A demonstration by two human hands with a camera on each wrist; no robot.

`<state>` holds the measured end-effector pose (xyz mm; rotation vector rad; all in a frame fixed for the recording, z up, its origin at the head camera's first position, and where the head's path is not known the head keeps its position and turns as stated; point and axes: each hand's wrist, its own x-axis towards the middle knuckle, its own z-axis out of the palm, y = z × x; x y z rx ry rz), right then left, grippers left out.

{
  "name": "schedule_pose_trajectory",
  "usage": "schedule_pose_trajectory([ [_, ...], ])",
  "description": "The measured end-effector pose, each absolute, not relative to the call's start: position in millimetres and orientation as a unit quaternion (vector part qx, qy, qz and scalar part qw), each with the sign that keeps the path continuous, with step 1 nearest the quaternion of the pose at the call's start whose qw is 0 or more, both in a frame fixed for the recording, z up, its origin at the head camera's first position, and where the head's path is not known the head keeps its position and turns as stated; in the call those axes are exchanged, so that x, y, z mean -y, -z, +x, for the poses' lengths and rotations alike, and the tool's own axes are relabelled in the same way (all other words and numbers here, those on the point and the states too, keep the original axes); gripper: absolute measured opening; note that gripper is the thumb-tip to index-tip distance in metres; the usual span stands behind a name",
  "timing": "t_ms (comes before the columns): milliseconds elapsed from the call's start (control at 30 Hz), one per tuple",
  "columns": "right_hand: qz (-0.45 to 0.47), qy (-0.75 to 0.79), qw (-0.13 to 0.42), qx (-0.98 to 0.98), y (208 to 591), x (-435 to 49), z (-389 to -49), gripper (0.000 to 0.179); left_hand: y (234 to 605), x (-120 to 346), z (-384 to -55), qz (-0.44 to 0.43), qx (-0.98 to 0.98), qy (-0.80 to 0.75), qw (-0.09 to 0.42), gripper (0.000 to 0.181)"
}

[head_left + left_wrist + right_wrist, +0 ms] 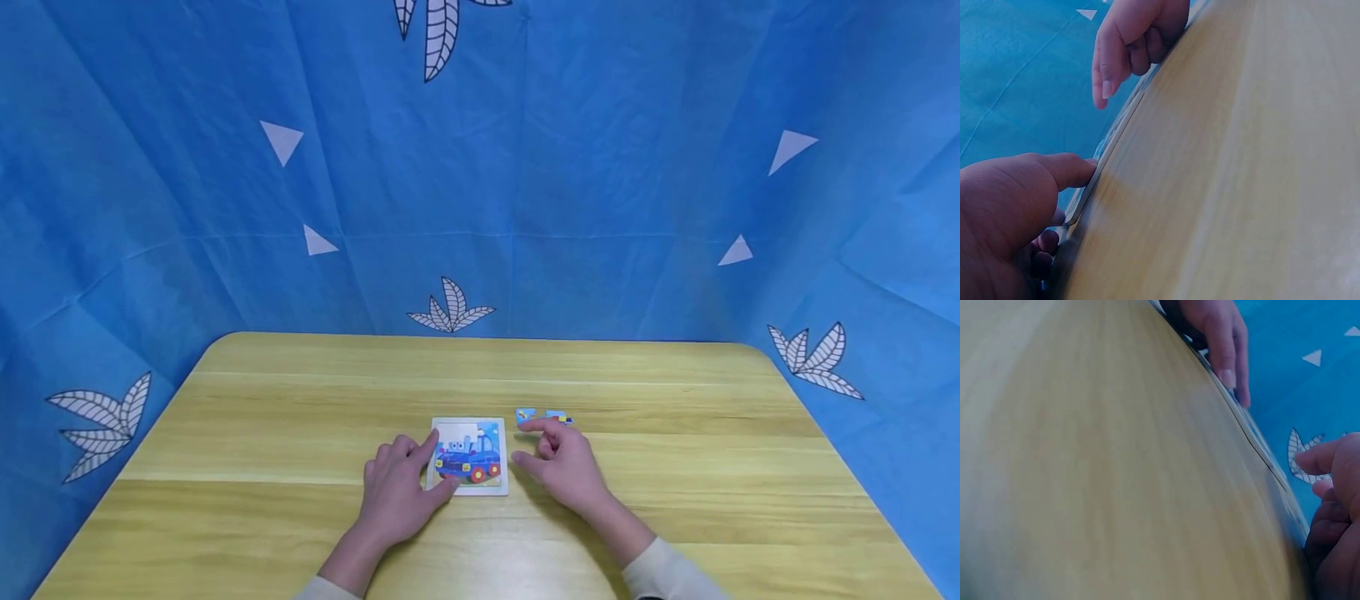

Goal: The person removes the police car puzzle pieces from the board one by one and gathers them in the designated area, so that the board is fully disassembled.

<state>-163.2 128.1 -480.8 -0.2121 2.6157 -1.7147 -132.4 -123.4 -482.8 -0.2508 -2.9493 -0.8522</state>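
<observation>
The left hand (400,490), its grip spread, is touching the square white-rimmed blue-vehicle puzzle (504,458) on the yellow wooden desk (697,475), while the right hand (566,467), grip parted and apparently empty, is hovering beside small blue loose pieces (525,414) that a low sweep could be scattering.

Puzzle (471,458): left margin partly covered by left hand (401,492); picture unreadable, edge-on, in wrist views. Loose pieces (524,414): partly behind right hand (568,468); exact count and print details too small to tell. Left hand: cropped, left wrist view's left edge. Right hand: cropped, right wrist view's right edge. Sleeves (667,571): cropped, head view's bottom.
</observation>
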Motion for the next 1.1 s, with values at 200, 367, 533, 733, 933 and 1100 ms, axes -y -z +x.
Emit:
schedule_pose_trajectory([
  [200, -0.088, 0.534, -0.005, -0.841, 479.9, -113.3, -164.9, 0.033, 482.8, 123.4, -133.1, -0.082, 0.958, 0.273, 0.03, 0.075],
  [367, -0.091, 0.512, -0.001, -0.854, 481.1, -106.5, -170.9, 0.035, 481.5, 123.1, -133.3, -0.084, 0.959, 0.27, 0.027, 0.075],
  [533, -0.089, 0.506, 0.011, -0.858, 481.0, -104.1, -177.5, 0.035, 479.4, 123.0, -133.0, -0.083, 0.959, 0.27, 0.023, 0.075],
  [733, -0.085, 0.492, 0.04, -0.865, 480.4, -102.6, -182.9, 0.035, 479.3, 123.1, -132.6, -0.085, 0.96, 0.267, 0.023, 0.075],
  [933, -0.097, 0.478, 0.05, -0.871, 479.2, -101.5, -185.9, 0.035, 483.8, 123.7, -133.4, -0.088, 0.961, 0.26, 0.039, 0.074],
  [1100, -0.091, 0.488, 0.063, -0.866, 479.0, -102.1, -186.9, 0.035, 486.4, 124.1, -134.0, -0.09, 0.96, 0.262, 0.042, 0.073],
])
